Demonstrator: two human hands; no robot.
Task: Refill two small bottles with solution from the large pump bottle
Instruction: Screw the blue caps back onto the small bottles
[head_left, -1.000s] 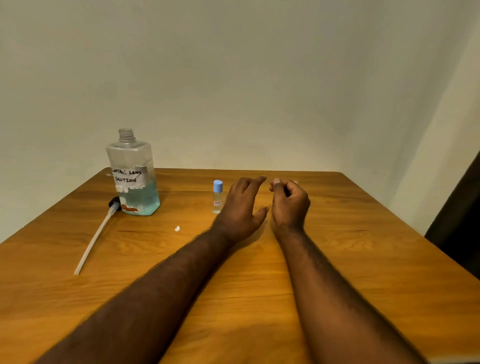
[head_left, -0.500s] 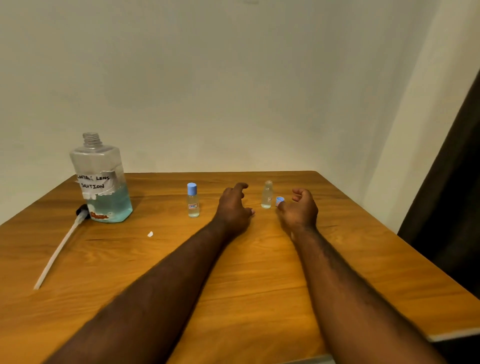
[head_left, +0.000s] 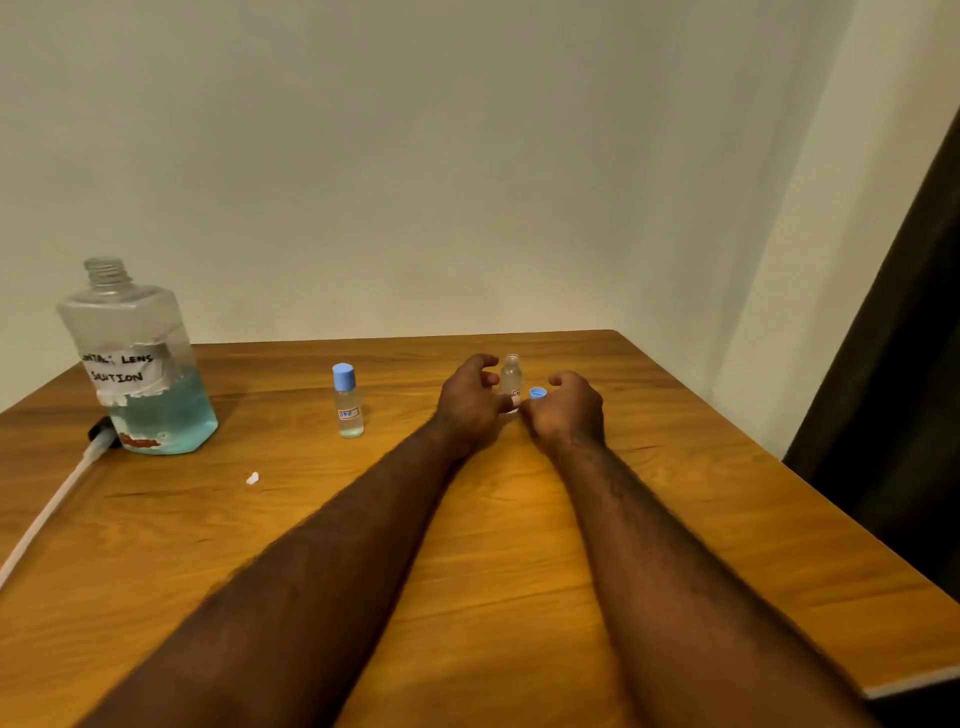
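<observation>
The large bottle (head_left: 137, 364) labelled lens solution stands at the left with its neck open and blue liquid in the lower part. Its pump (head_left: 52, 499) lies on the table beside it. One small bottle (head_left: 348, 402) with a blue cap stands mid-table. A second small bottle (head_left: 511, 375), uncapped, stands between my hands. My left hand (head_left: 470, 402) curls round it, thumb at its base. My right hand (head_left: 569, 410) is just right of it, pinching the blue cap (head_left: 537, 393) at the thumb tip.
The wooden table (head_left: 675, 493) meets a plain wall at the back, and its right edge borders a dark curtain (head_left: 893, 415). A small white scrap (head_left: 252, 478) lies in front of the capped bottle.
The cap came off the second small bottle, which now stands on the table. My left hand moved back onto it. The view shifted right.
</observation>
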